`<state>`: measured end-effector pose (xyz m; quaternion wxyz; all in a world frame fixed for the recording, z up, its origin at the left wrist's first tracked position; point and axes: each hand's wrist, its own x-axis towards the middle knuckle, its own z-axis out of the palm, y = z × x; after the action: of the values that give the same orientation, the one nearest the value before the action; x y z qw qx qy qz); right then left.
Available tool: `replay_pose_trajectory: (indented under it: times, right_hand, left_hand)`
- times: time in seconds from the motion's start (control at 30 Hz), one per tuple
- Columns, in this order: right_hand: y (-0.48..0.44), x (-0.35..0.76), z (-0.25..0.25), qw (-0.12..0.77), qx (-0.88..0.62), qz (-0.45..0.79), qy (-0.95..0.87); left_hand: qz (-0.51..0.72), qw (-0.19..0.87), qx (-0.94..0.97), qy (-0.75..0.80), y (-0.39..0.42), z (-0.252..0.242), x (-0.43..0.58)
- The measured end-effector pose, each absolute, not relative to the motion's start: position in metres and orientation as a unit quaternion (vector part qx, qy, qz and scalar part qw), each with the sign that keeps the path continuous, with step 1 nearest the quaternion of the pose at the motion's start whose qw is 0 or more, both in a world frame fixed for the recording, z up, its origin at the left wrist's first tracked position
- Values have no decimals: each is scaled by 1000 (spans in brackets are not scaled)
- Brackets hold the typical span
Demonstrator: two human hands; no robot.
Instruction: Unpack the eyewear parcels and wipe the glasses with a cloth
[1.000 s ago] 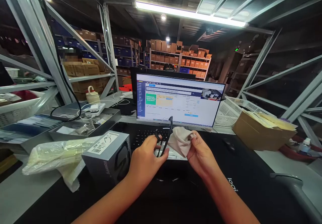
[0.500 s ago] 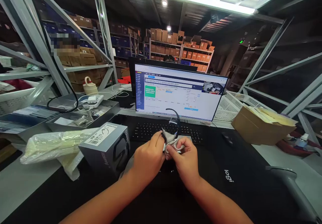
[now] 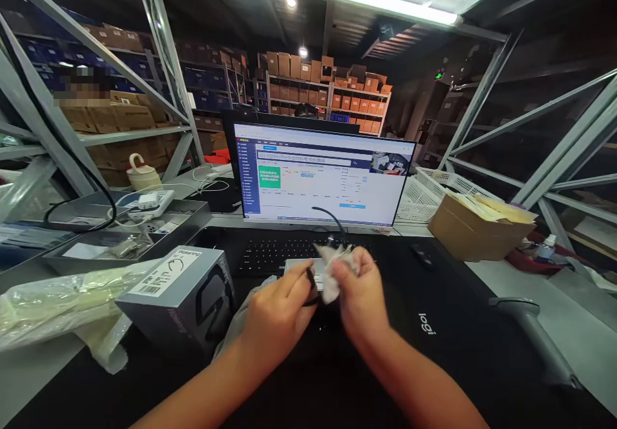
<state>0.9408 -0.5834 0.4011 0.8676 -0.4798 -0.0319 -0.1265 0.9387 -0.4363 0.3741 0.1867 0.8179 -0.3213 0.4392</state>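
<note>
Pinched in my left hand (image 3: 282, 304) is one end of a black open-ear headset (image 3: 331, 216), whose thin curved band rises in front of the keyboard. My right hand (image 3: 362, 294) is closed on a crumpled pale grey cloth (image 3: 330, 280), held close to the headset. Both hands are near each other above the black desk mat. A grey box (image 3: 168, 288) with a headset drawing and barcode label stands left of my left hand. Something soft and grey (image 3: 241, 318) lies partly hidden behind my left forearm.
A keyboard (image 3: 260, 252) and a lit monitor (image 3: 322, 182) are ahead. Bubble wrap (image 3: 62, 294) and an open grey tray (image 3: 168, 233) lie left. Rightward are a mouse (image 3: 422, 255), a barcode scanner (image 3: 527, 332), a carton (image 3: 472, 230) and white baskets (image 3: 414, 201).
The view has turned slightly right. My right hand has moved a little away from my left, bunching the cloth, which now sits off the headset end in my left fingers.
</note>
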Motion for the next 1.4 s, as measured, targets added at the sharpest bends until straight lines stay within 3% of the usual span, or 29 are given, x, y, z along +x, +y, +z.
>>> replay_pose_trajectory:
  times: [0.13, 0.33, 0.5, 0.77, 0.87, 1.0, 1.1, 1.27, 1.4]
  right_hand:
    - [-561, 925, 387, 817, -556, -146, -31]
    - [-602, 943, 427, 911, -408, -58, -23]
    - [-600, 953, 421, 911, -406, -72, 1]
    - [-555, 922, 371, 727, -627, -269, -81]
    - [-573, 923, 389, 745, -619, -231, -95]
    - [-609, 937, 424, 859, -493, -125, -47]
    - [-632, 954, 436, 896, -435, -86, 16]
    - [-658, 973, 433, 887, -460, -40, 12]
    - [-684, 984, 430, 826, -559, -58, -48]
  left_hand:
    - [467, 208, 819, -263, -433, 376, 938]
    - [454, 193, 788, -369, -445, 373, 934]
    - [452, 171, 789, -379, -446, 372, 935]
    - [366, 314, 812, -330, -429, 385, 940]
    - [393, 305, 796, -345, -431, 385, 940]
    - [415, 256, 771, -411, -438, 385, 938]
    - [420, 217, 737, -483, -442, 385, 937]
    - [380, 272, 768, -439, -440, 384, 939]
    - [361, 293, 784, -412, -428, 394, 941]
